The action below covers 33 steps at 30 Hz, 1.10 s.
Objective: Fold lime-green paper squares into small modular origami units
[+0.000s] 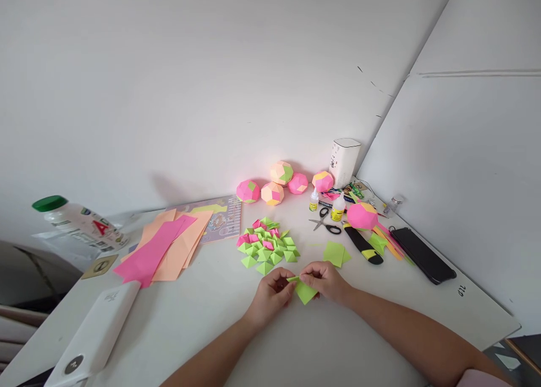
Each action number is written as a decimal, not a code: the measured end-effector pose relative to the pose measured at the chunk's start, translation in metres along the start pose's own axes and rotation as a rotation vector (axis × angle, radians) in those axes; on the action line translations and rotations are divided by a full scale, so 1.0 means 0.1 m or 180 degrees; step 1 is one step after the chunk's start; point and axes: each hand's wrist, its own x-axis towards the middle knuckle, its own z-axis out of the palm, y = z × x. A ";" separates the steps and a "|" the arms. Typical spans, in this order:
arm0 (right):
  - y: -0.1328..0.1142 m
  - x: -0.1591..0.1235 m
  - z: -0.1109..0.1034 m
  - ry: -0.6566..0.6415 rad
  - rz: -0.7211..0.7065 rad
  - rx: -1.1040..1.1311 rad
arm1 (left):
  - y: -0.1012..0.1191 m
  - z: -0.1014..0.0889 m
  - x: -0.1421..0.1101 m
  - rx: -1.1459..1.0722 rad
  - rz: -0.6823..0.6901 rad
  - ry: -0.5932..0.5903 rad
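A green paper square [305,294], partly folded at its upper edge, is pinched between my two hands over the front of the table. My left hand [274,291] grips its upper left corner between thumb and fingers. On the other side, my right hand [327,281] presses the top and right part of the sheet. Just beyond lies a heap of folded green and pink paper pieces [276,250]. Several flat green paper squares [335,253] rest behind my right hand.
Faceted paper balls [273,193] line the wall. Scissors [324,222], glue bottles [338,208], a utility knife [362,244] and a black phone-like case [422,254] lie right. Pink and orange paper sheets [154,246], a white plastic bottle [80,223] and a long white device [95,330] occupy the left.
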 end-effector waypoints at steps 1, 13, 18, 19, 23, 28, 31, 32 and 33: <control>0.00 0.00 0.00 -0.0023 -0.0026 -0.0065 | -0.01 0.00 0.00 0.0082 -0.0004 -0.0029; -0.02 -0.01 0.00 -0.0117 -0.0065 -0.0214 | 0.01 0.00 -0.01 0.0128 -0.0130 0.0085; -0.03 0.01 -0.01 -0.0021 0.0083 0.0107 | 0.04 -0.02 -0.01 -0.0300 -0.0102 0.0309; -0.03 0.01 -0.01 -0.0004 0.0109 0.0132 | 0.04 -0.02 -0.01 -0.0380 -0.0075 0.0349; -0.04 0.00 -0.02 -0.0006 0.0139 0.0101 | 0.06 -0.01 -0.02 -0.0445 -0.0028 0.0273; -0.04 -0.01 0.00 -0.0075 0.0007 -0.0121 | 0.03 0.02 -0.02 0.0026 -0.0065 -0.0061; -0.05 -0.02 0.03 -0.0082 -0.0104 -0.0299 | 0.01 0.02 -0.02 0.0096 -0.0050 -0.0078; -0.06 -0.02 0.04 -0.0071 -0.0161 -0.0380 | 0.01 0.03 -0.02 0.0109 -0.0040 -0.0080; -0.07 -0.02 0.05 -0.0062 -0.0224 -0.0464 | 0.02 0.03 -0.02 0.0126 -0.0024 -0.0076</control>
